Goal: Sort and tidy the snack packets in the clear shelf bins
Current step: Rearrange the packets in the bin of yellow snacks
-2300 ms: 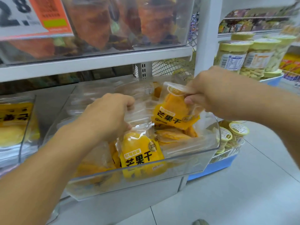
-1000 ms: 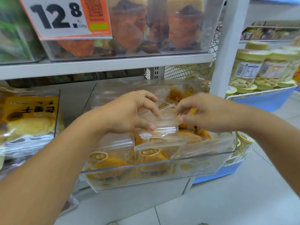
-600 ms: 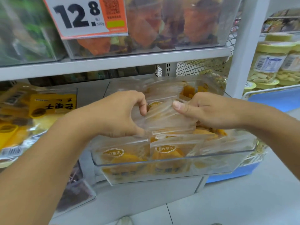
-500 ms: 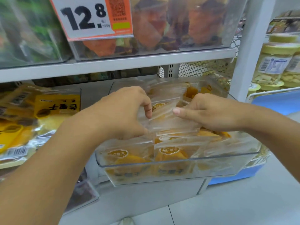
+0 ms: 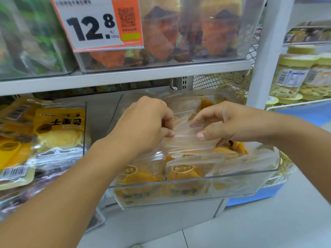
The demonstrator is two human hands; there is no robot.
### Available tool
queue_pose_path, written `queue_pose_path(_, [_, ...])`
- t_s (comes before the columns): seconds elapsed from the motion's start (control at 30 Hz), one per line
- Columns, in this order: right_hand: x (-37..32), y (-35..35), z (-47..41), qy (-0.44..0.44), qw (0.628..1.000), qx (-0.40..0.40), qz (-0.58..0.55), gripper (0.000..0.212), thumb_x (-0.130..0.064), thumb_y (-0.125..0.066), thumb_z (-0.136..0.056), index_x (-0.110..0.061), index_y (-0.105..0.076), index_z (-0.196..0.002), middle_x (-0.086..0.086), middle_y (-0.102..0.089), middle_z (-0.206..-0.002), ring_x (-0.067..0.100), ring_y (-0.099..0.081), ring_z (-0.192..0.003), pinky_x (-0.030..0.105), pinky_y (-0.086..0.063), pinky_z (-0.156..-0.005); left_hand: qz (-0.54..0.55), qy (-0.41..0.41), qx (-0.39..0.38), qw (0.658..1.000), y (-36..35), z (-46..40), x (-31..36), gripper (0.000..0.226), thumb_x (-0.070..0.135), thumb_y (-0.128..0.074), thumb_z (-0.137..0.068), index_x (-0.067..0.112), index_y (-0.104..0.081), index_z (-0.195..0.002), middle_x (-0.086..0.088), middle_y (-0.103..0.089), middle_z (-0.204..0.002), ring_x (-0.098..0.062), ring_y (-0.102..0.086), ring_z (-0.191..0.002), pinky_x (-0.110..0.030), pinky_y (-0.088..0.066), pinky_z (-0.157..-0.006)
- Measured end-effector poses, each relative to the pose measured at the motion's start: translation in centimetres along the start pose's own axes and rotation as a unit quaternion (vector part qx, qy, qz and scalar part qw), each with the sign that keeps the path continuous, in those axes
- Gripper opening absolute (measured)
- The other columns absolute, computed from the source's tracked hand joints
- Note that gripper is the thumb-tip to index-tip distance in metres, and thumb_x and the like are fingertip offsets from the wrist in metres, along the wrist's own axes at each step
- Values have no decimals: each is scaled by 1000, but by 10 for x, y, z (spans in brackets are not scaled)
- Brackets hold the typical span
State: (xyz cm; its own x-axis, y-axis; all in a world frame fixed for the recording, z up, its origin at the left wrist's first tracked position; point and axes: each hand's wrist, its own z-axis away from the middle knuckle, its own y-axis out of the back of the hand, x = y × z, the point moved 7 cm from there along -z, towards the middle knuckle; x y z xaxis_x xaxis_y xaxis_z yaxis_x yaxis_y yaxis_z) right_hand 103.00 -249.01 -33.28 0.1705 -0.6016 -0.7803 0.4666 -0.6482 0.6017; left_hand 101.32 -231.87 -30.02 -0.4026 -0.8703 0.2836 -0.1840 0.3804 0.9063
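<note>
**Two hands hold one packet over the clear bin**

Left of the clear bin (image 5: 188,183) sits another bin (image 5: 84,133) with yellow packets (image 5: 59,129) lying in a messy pile. Above the clear bin, on the next shelf (image 5: 125,77) up, a price tag (image 5: 96,24) reads 12.8.

The left hand (image 5: 143,126) reaches into the clear bin from the left. Its grip is clamped on the left top edge of a see-through snack packet (image 5: 186,138), with the fingers curled and the thumb pinching. The right hand (image 5: 220,122) comes into the clear bin from the right. Its grip is clamped on the same packet, thumb in front and fingers curled over the top edge.

The held packet is up above the other packets in the clear bin, near the middle. Below it, two orange packets (image 5: 180,174) stand side by side against the front wall of the clear bin.

Right of the clear bin, past a white post (image 5: 266,51), jars (image 5: 293,76) with yellow lids sit in a blue tray (image 5: 304,111).
</note>
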Motion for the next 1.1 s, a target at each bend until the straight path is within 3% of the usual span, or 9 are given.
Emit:
queue_pose_path(0.17, [7, 8, -5, -26, 998, 61, -18, 13, -27, -74, -89, -19, -76, -99, -11, -67, -80, 16, -71, -66, 36, -63, -68, 54, -34, 35, 997, -5, -9, 6, 14, 32, -85, -79, 26, -75, -69, 16, -64, -61, 1, -59, -62, -21, -43, -65])
queue_pose_path(0.3, [10, 8, -13, -63, 996, 57, 16, 11, -26, -77, -86, -16, -78, -88, -10, -67, -65, 15, -69, -63, 31, -60, -63, 86, -42, 40, 995, -8, -10, 2, 18, 29, -85, -79, 26, -73, -65, 18, -59, -53, 1, -58, -56, -8, -37, -55])
queue_pose_path(0.57, [-26, 9, -4, 93, 925, 117, 349, 22, -25, -67, -94, -14, -77, -78, -1, -71, -64, 6, -66, -61, 29, -55, -65, 141, -39, 48, 988, -9, -11, -7, 16, 31, -86, -74, 21, -76, -66, 13, -63, -50, -3, -58, -48, -12, -44, -51])
queue_pose_path(0.67, [-5, 3, -10, 60, 953, 81, 286, 27, -26, -63, -98, -11, -73, -77, 2, -67, -63, 8, -65, -60, 28, -56, -64, 104, -40, 28, 993, -12, -11, -1, 17, 35, -87, -73, 25, -75, -65, 15, -63, -52, 0, -60, -54, -11, -44, -55])
queue_pose_path(0.83, [23, -4, -17, -10, 985, 36, 169, 47, -38, -54, -101, -2, -57, -71, 3, -50, -60, 19, -58, -60, 52, -59, -75, 49, -9, 45, 998, 1, -10, 12, 20, 49, -63, -92, 31, -70, -87, 15, -66, -78, -2, -60, -75, -35, -54, -76])
queue_pose_path(0.9, [22, -6, -16, -20, 985, 38, 167, 44, -36, -55, -101, 0, -59, -75, 1, -45, -56, 19, -52, -58, 53, -58, -76, 71, 19, 2, 997, 2, -9, 19, 61, 77, -53, -80, 31, -65, -119, 12, -64, -119, -5, -58, -109, -34, -49, -97])
queue_pose_path(0.97, [17, -5, -17, -25, 981, 69, 181, 40, -26, -59, -100, -7, -59, -65, -5, -43, -48, 13, -47, -51, 39, -57, -64, 9, 38, -129, 991, -13, -3, 28, 125, 99, -48, -53, 28, -33, -154, 6, -29, -161, -13, -30, -146, -39, -30, -119])
queue_pose_path(1.03, [11, -7, -18, -28, 978, 93, 186, 46, -29, -58, -100, -9, -54, -59, -4, -44, -45, 13, -45, -50, 34, -48, -58, -93, 27, -234, 967, -35, 7, 37, 147, 99, -55, -47, 25, 1, -161, 5, 9, -168, -16, 5, -155, -45, -6, -126])
queue_pose_path(1.1, [9, -9, -17, -42, 983, 82, 161, 45, -36, -56, -100, -4, -62, -69, 5, -53, -54, 17, -53, -58, 41, -58, -71, -141, 23, -280, 949, -51, 9, 36, 149, 91, -66, -52, 24, 14, -159, 5, 23, -165, -15, 18, -153, -47, 5, -125])
